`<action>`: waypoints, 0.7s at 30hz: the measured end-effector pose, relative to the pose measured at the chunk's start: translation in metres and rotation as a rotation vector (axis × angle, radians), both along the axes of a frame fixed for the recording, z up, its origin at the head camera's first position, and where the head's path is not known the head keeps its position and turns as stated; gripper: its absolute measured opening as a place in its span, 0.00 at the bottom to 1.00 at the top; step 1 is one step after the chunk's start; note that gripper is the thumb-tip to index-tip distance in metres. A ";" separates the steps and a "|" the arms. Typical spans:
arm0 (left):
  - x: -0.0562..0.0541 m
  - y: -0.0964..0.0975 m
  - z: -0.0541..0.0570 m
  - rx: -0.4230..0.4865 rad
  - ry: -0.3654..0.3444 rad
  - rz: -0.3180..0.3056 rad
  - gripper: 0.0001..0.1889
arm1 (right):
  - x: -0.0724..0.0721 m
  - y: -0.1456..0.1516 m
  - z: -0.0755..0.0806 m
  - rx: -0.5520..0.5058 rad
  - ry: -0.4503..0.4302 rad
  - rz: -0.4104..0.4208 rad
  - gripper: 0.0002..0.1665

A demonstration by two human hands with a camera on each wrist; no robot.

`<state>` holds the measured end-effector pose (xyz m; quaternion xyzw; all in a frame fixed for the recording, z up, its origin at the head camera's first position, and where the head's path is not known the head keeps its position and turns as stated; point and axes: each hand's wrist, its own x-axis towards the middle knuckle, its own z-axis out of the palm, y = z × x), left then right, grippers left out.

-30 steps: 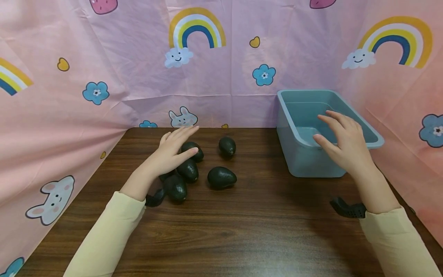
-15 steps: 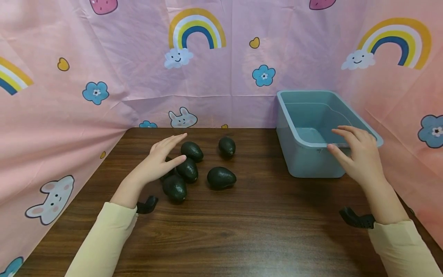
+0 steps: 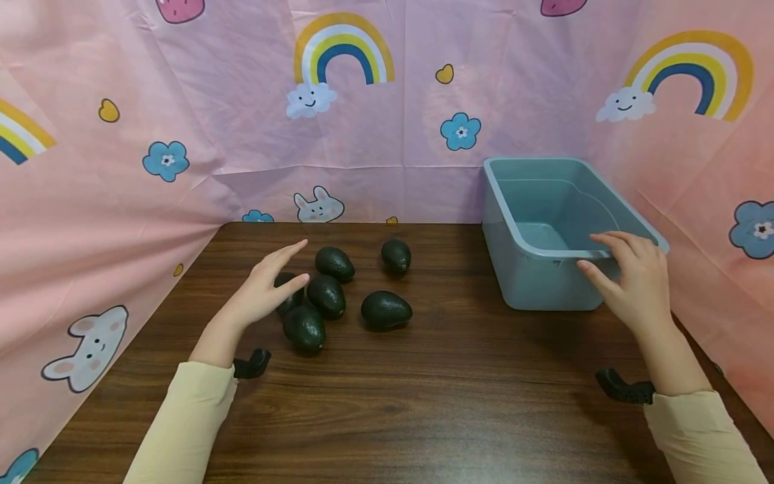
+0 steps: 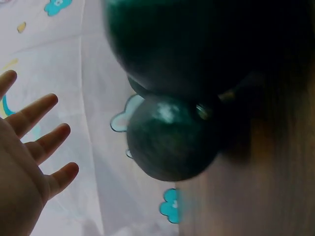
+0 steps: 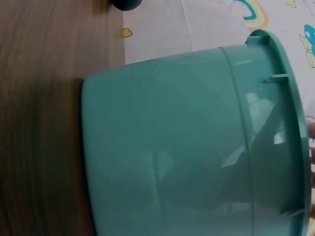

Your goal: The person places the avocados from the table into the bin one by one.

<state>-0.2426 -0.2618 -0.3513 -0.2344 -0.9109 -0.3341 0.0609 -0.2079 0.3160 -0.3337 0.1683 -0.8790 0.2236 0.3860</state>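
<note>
In the head view, several dark green avocados lie on the table; a clustered one (image 3: 304,328) is at the left, and two lie apart, one (image 3: 387,310) nearer and one (image 3: 396,256) farther back. My left hand (image 3: 260,294) hovers at the cluster's left side, thumb and fingers spread, partly covering one avocado (image 3: 289,290). The left wrist view has a blurred avocado (image 4: 170,140) close up, apart from the fingers. My right hand (image 3: 639,286) is in front of the blue-green plastic bin (image 3: 547,279), holding nothing, fingers parted from the thumb. Whether it touches the rim cannot be told.
The bin stands at the back right of the brown wooden table (image 3: 387,417), its inside showing no contents. A pink patterned cloth (image 3: 399,134) hangs behind and along both sides. Each wrist wears a black camera mount, the left one (image 3: 252,364) near the avocado cluster.
My left hand has drawn back to the left and down, uncovering more of the cluster. My right hand has moved right and toward me from over the bin. The avocados and bin stay put.
</note>
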 end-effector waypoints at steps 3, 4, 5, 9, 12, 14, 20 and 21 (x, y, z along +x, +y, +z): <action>-0.002 -0.006 -0.006 0.023 -0.024 0.025 0.34 | -0.001 0.001 -0.004 -0.007 0.018 0.000 0.42; -0.003 -0.008 -0.009 0.028 -0.031 0.032 0.34 | -0.002 0.001 -0.006 -0.009 0.028 0.002 0.44; -0.004 -0.010 -0.011 0.035 -0.038 0.038 0.34 | -0.003 0.001 -0.007 -0.011 0.041 0.003 0.45; -0.007 -0.017 -0.020 0.064 -0.069 0.054 0.34 | -0.006 0.001 -0.010 -0.020 0.082 0.002 0.48; -0.010 -0.023 -0.027 0.086 -0.103 0.067 0.34 | -0.006 0.000 -0.011 -0.022 0.095 -0.004 0.49; -0.011 -0.026 -0.030 0.096 -0.127 0.076 0.34 | -0.005 -0.001 -0.012 -0.028 0.096 -0.011 0.49; -0.014 -0.033 -0.040 0.104 -0.166 0.123 0.36 | -0.003 -0.002 -0.012 -0.041 0.094 -0.031 0.48; -0.015 -0.034 -0.041 0.105 -0.177 0.132 0.37 | -0.003 -0.002 -0.012 -0.043 0.093 -0.032 0.48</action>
